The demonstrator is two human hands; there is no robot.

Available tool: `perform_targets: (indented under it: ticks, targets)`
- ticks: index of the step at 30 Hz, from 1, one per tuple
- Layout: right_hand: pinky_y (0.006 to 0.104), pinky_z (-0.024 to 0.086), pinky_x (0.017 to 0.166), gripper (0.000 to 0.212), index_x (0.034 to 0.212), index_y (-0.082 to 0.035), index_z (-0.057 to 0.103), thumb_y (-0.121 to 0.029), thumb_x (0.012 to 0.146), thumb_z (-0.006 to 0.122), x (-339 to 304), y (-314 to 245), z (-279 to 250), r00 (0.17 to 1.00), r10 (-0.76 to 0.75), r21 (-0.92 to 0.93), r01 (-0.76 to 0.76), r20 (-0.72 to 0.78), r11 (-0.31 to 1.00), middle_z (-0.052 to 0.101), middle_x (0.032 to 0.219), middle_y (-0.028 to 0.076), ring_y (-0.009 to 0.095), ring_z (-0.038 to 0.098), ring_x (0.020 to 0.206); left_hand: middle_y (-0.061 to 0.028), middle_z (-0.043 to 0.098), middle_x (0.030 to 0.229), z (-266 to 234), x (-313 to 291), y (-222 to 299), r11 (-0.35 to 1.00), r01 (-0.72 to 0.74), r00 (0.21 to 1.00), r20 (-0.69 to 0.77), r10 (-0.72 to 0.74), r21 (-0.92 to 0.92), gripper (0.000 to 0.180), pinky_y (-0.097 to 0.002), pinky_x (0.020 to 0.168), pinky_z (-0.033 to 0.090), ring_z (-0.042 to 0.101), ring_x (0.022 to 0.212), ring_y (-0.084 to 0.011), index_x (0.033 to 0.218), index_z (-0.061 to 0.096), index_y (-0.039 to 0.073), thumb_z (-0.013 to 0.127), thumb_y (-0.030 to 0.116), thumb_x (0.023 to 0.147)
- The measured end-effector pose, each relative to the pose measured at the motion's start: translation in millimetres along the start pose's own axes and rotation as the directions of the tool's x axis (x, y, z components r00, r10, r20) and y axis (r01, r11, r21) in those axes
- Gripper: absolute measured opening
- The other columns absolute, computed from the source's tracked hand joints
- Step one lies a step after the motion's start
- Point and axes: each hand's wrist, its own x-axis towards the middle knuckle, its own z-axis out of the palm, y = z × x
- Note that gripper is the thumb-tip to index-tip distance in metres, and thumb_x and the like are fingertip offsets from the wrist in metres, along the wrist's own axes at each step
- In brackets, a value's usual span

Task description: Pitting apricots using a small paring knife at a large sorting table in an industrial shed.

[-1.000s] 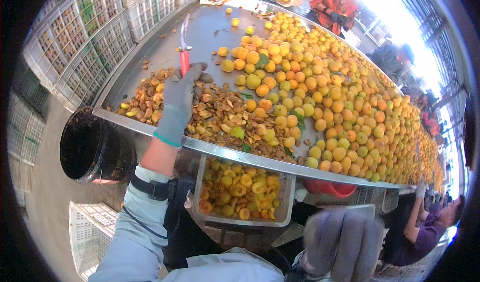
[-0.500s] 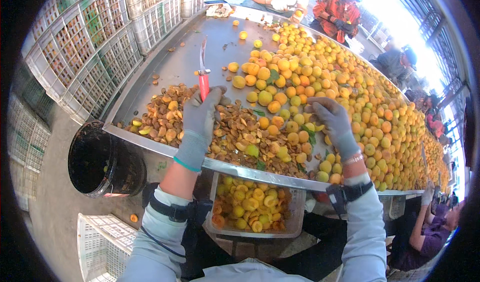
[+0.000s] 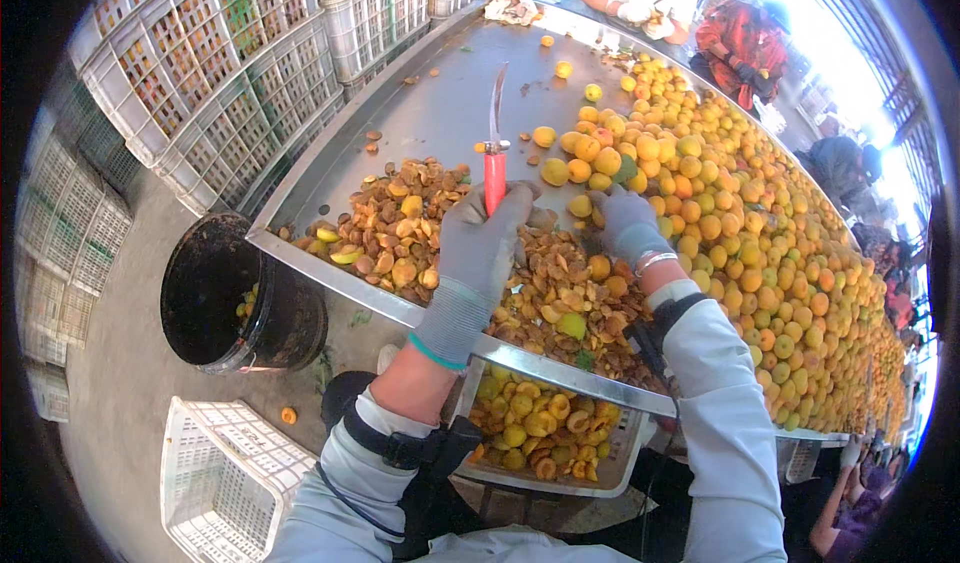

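My left hand [image 3: 487,233], in a grey glove, is closed round the red handle of a knife [image 3: 495,173], its slim curved blade pointing up and away. Below this hand lies a heap of brown pits and fruit scraps [image 3: 535,303] on the metal table [image 3: 400,128]. My right hand [image 3: 630,228], also gloved, reaches down at the left edge of a large pile of yellow-orange apricots [image 3: 740,253]. Its fingers are bent but apart, over or against the fruit; their undersides are hidden. Beneath the table's near edge stands a bin of halved apricots [image 3: 545,423].
A black bucket [image 3: 300,308] and a white basket [image 3: 225,478] stand on the floor at the left. Stacked plastic crates [image 3: 190,73] line the table's left side. Other people work along the far and right sides, one in a red patterned top [image 3: 735,48].
The view has shifted, so the table sits further right. My right hand has moved left and away from me, to the apricots near the knife. My left hand keeps its hold on the knife.
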Motion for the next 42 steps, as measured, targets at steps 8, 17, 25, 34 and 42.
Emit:
perform_targets:
  ticks: [8,17,25,34,42]
  targets:
    - [0.037,0.049,0.085,0.041,0.121,-0.02,0.053,-0.022,0.081,0.063,-17,21,2,0.993,0.043,0.247,-0.015,-0.109,0.969,0.057,0.11,0.012,0.026,0.057,0.103,-0.0044,0.067,0.081,7,-6,-1,0.998,0.029,0.999,0.019,-0.03,0.047,0.025,-0.0158,0.043,0.035,0.045,0.048,-0.0023,0.102,0.063,0.004,0.055,0.025,0.09]
    - [0.0294,0.05,0.082,0.04,0.126,-0.003,0.046,-0.017,0.089,0.049,-152,45,4,0.992,-0.093,0.489,-0.041,-0.083,-0.872,0.058,0.113,0.011,0.023,0.059,0.095,-0.0028,0.063,0.076,52,-30,-17,0.975,0.162,0.961,0.2,-0.19,0.152,0.024,-0.0166,0.046,0.038,0.047,0.05,-0.0025,0.1,0.062,0.005,0.058,0.025,0.088]
    - [0.029,0.053,0.073,0.034,0.114,-0.005,0.052,-0.032,0.093,0.047,-193,51,39,0.998,0.017,0.362,-0.004,0.055,-0.932,0.06,0.106,0.01,0.019,0.061,0.091,0.0024,0.059,0.072,97,-53,-62,0.926,-0.019,0.894,0.422,-0.154,0.378,0.023,-0.0196,0.052,0.039,0.048,0.061,-0.0022,0.096,0.06,0.004,0.055,0.026,0.09]
    - [0.0229,0.047,0.078,0.027,0.107,0.0,0.061,-0.015,0.085,0.065,-188,50,45,0.988,0.156,0.818,0.101,-0.014,-0.566,0.063,0.098,0.002,0.009,0.058,0.086,-0.0192,0.055,0.077,121,-61,-82,0.355,-0.565,0.815,0.57,0.102,0.745,0.023,-0.0407,0.064,0.046,0.059,0.071,-0.0322,0.099,0.054,0.005,0.06,0.02,0.083]
    - [0.0245,0.046,0.084,0.031,0.109,-0.002,0.061,-0.027,0.094,0.05,-198,105,35,0.898,0.438,0.796,0.291,-0.036,-0.531,0.061,0.106,0.006,0.012,0.056,0.1,-0.0187,0.055,0.118,133,-108,-55,0.969,-0.204,0.802,0.591,0.084,0.139,0.057,-0.0408,0.094,0.042,0.053,0.11,-0.0305,0.128,0.042,-0.005,0.048,0.039,0.092]
